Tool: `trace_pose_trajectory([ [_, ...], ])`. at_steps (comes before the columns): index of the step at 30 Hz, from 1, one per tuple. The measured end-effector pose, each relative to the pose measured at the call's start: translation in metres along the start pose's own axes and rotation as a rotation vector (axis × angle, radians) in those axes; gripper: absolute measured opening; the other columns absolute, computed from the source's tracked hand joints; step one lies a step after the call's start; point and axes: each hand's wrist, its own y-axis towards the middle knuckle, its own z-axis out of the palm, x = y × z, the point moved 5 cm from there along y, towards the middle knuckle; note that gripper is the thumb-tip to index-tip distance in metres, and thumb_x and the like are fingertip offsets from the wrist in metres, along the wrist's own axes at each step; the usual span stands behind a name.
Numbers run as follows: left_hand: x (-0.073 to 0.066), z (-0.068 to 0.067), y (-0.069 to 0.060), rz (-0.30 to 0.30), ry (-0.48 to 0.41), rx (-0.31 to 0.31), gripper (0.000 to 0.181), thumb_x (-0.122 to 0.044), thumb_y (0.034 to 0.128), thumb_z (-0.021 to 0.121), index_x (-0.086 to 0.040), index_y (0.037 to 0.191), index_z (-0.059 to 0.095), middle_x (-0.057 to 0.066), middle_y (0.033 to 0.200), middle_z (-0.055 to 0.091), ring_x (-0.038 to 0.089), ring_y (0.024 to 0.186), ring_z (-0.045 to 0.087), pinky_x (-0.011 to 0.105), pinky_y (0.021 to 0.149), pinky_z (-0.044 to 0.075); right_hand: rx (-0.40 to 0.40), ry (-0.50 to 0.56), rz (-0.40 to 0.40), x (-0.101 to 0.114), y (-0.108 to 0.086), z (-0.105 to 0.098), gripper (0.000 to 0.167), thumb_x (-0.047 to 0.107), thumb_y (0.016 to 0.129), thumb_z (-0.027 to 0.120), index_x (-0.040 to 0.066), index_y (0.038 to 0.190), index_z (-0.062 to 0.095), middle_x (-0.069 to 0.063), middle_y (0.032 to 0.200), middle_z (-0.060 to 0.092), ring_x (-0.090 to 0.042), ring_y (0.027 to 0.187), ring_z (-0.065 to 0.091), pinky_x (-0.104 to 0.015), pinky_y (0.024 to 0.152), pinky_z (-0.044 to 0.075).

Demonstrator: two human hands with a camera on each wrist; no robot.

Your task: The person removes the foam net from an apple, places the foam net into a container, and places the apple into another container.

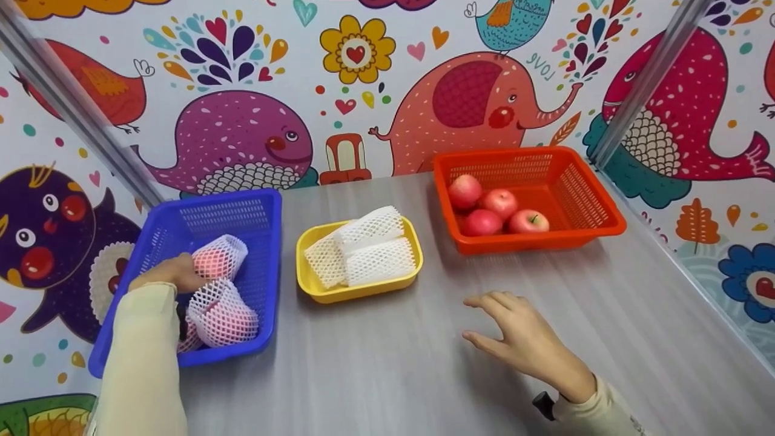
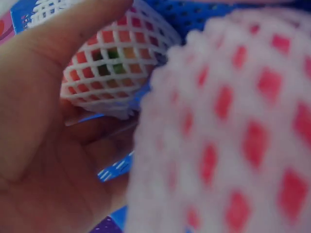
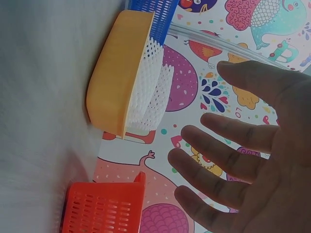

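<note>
My left hand [image 1: 172, 272] reaches into the blue basket [image 1: 272, 242] and holds an apple in a white foam net [image 1: 221, 257]. In the left wrist view, the thumb lies across this netted apple [image 2: 114, 63] and the fingers pass beneath it. A second netted apple [image 1: 227, 321] sits nearer the basket's front, with part of another netted apple [image 1: 189, 340] beside it. My right hand [image 1: 524, 336] hovers over the table with fingers spread and relaxed, holding nothing, as the right wrist view also shows.
A yellow tray [image 1: 357, 293] with several white foam nets [image 1: 378, 260] stands in the middle. At the back right is a red basket [image 1: 545, 239] holding several bare apples [image 1: 499, 204]. Patterned walls [image 1: 357, 115] enclose the grey table [image 1: 363, 363] at the back and sides.
</note>
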Motion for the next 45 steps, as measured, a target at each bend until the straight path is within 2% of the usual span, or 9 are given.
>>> trace_pose_trajectory([
  [6, -0.012, -0.006, 0.004, 0.015, 0.003, -0.033, 0.126, -0.062, 0.0847, 0.066, 0.027, 0.142, -0.003, 0.051, 0.145, 0.009, 0.066, 0.133, 0.016, 0.071, 0.107, 0.021, 0.006, 0.000, -0.020, 0.002, 0.001, 0.000, 0.043, 0.034, 0.081, 0.083, 0.016, 0.117, 0.069, 0.007, 0.109, 0.067, -0.014, 0.101, 0.061, -0.041, 0.082, 0.052],
  [15, -0.014, -0.001, 0.010, 0.035, 0.056, -0.087, 0.121, -0.052, 0.0826, 0.072, 0.028, 0.141, 0.002, 0.053, 0.140, 0.022, 0.066, 0.128, 0.028, 0.071, 0.104, 0.028, 0.019, 0.007, -0.019, 0.001, -0.001, 0.002, 0.042, 0.034, 0.080, 0.085, 0.018, 0.115, 0.069, 0.010, 0.109, 0.066, -0.012, 0.101, 0.062, -0.041, 0.079, 0.052],
  [19, -0.011, 0.000, 0.003, 0.006, 0.075, -0.120, 0.120, -0.056, 0.0840, 0.069, 0.028, 0.141, 0.005, 0.053, 0.137, 0.026, 0.067, 0.125, 0.031, 0.074, 0.101, 0.029, 0.032, 0.022, -0.021, 0.002, 0.000, 0.003, 0.041, 0.033, 0.081, 0.084, 0.018, 0.115, 0.069, 0.012, 0.110, 0.066, -0.011, 0.101, 0.061, -0.041, 0.080, 0.053],
  [23, -0.017, -0.003, -0.008, -0.001, 0.086, -0.159, 0.124, -0.062, 0.0834, 0.067, 0.026, 0.143, 0.004, 0.053, 0.138, 0.024, 0.068, 0.124, 0.031, 0.075, 0.101, 0.027, 0.030, 0.025, -0.029, 0.002, -0.001, 0.002, 0.040, 0.034, 0.081, 0.084, 0.019, 0.115, 0.069, 0.014, 0.110, 0.065, -0.010, 0.101, 0.061, -0.040, 0.081, 0.053],
  [27, -0.036, -0.011, -0.021, 0.035, 0.090, -0.212, 0.128, -0.064, 0.0805, 0.069, 0.023, 0.146, 0.002, 0.051, 0.141, 0.023, 0.066, 0.124, 0.033, 0.074, 0.101, 0.028, 0.017, 0.031, -0.047, 0.003, -0.001, 0.001, 0.039, 0.033, 0.082, 0.084, 0.018, 0.115, 0.069, 0.013, 0.110, 0.065, -0.011, 0.101, 0.061, -0.040, 0.082, 0.053],
  [33, -0.075, -0.024, -0.045, 0.141, 0.165, -0.306, 0.122, -0.065, 0.0756, 0.074, 0.020, 0.145, 0.020, 0.044, 0.127, 0.046, 0.054, 0.109, 0.052, 0.072, 0.092, 0.040, 0.006, 0.036, -0.059, 0.006, 0.000, 0.001, 0.039, 0.031, 0.081, 0.084, 0.017, 0.114, 0.069, 0.013, 0.108, 0.065, -0.011, 0.100, 0.061, -0.040, 0.081, 0.053],
  [36, -0.091, -0.026, -0.060, 0.162, 0.189, -0.329, 0.120, -0.066, 0.0750, 0.074, 0.016, 0.145, 0.022, 0.041, 0.127, 0.046, 0.052, 0.108, 0.052, 0.072, 0.093, 0.040, 0.006, 0.041, -0.066, 0.007, 0.001, 0.002, 0.039, 0.031, 0.081, 0.085, 0.016, 0.114, 0.069, 0.012, 0.108, 0.066, -0.012, 0.099, 0.061, -0.040, 0.082, 0.053],
  [40, -0.111, -0.022, -0.080, 0.203, 0.213, -0.366, 0.114, -0.061, 0.0760, 0.075, 0.012, 0.147, 0.023, 0.038, 0.131, 0.044, 0.051, 0.109, 0.051, 0.070, 0.094, 0.041, 0.007, 0.041, -0.071, 0.009, 0.001, 0.004, 0.039, 0.030, 0.081, 0.084, 0.016, 0.114, 0.070, 0.012, 0.108, 0.066, -0.012, 0.099, 0.062, -0.040, 0.082, 0.052],
  [45, -0.137, -0.007, -0.102, 0.308, 0.217, -0.442, 0.093, -0.052, 0.0732, 0.078, 0.002, 0.137, 0.038, 0.021, 0.112, 0.055, 0.034, 0.090, 0.059, 0.053, 0.078, 0.055, 0.011, 0.039, -0.075, 0.011, 0.001, 0.004, 0.039, 0.031, 0.082, 0.083, 0.016, 0.115, 0.069, 0.013, 0.110, 0.065, -0.012, 0.101, 0.062, -0.040, 0.083, 0.052],
])
